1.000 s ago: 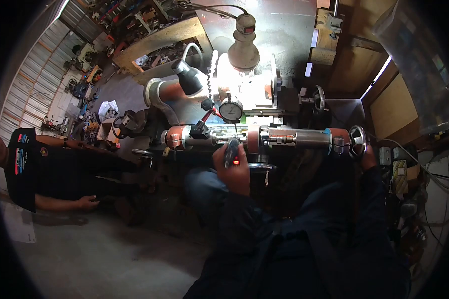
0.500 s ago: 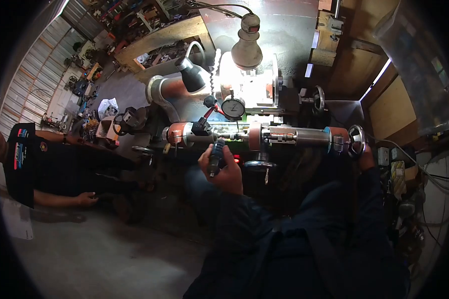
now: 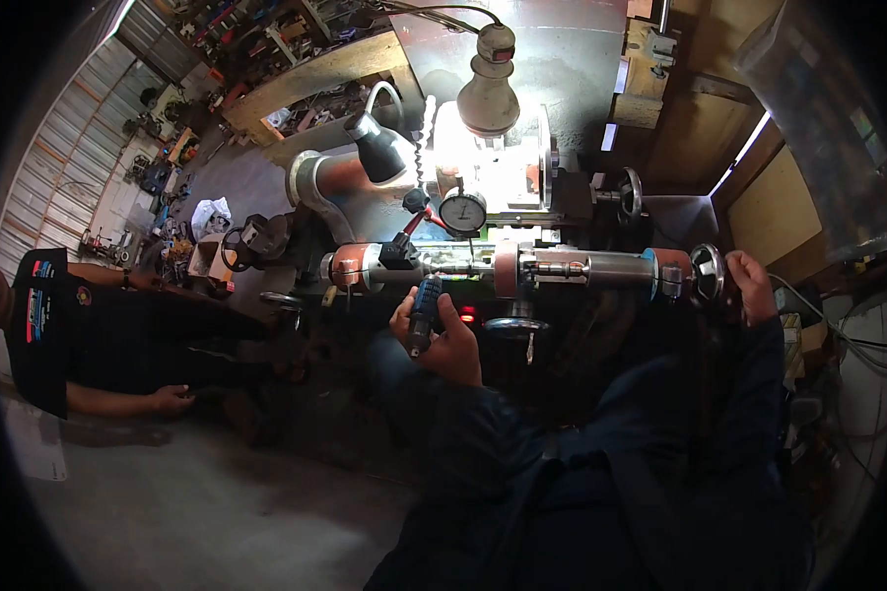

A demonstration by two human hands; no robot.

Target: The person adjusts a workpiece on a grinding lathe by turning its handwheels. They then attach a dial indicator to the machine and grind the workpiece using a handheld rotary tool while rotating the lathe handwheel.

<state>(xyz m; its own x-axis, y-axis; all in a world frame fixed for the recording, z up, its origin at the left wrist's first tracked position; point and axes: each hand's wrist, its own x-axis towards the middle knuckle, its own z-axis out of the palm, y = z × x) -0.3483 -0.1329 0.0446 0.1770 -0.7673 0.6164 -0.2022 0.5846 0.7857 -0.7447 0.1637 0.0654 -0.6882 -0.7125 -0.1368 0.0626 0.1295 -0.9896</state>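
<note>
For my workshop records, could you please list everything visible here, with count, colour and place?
Machine: one, grey and orange-red, centre
Handwheels: at least four, silver or dark, around machine
Dial gauge: one, white-faced, upper centre
Lamps: two, beige and black, upper centre
Handheld tool: one, black and blue, centre
Another person: one, dark-clothed, left
Bag: one, white, left
Clutter: uncountable, mixed, both sides
Left hand: one, dark-sleeved, around tool
Right hand: one, dark-sleeved, beside rightmost handwheel, contact unclear

Left hand [image 3: 455, 350] curled, thumb extended; left forearm [image 3: 478, 419] angled forward. Right hand [image 3: 752, 284] out wide, fingers bent; right forearm [image 3: 761, 369] dark-sleeved.
</note>
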